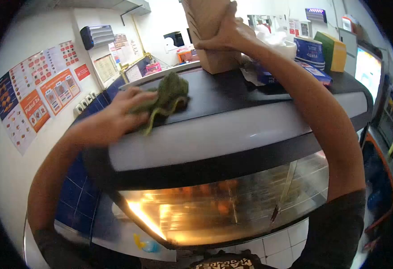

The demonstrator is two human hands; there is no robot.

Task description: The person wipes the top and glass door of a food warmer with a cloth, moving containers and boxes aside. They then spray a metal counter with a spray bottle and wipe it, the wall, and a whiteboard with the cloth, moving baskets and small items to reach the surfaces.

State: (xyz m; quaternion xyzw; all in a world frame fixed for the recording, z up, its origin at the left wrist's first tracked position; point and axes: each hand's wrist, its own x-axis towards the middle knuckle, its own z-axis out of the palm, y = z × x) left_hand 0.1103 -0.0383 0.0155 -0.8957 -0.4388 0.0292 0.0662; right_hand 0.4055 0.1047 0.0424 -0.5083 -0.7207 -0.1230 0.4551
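Observation:
My left hand (127, 110) is closed on a crumpled dark green cloth (171, 92), which lies against the black top (219, 98) of a lit glass display case (232, 206). This hand is slightly smeared by motion. Farther back, my right hand (230, 33) grips the side of a tall brown cardboard box (210, 58), its fingers wrapped around the edge. The box stands tilted a little, and its upper end runs out of view. Whether its bottom touches the black top is hard to tell.
Right of the cardboard box are a white plastic bag (274, 42), a stack of blue tubs (309, 51), a green and yellow box (330, 51) and a flat blue packet (315, 74). Posters (39, 94) cover the left wall. A lit screen (367, 67) stands at the far right.

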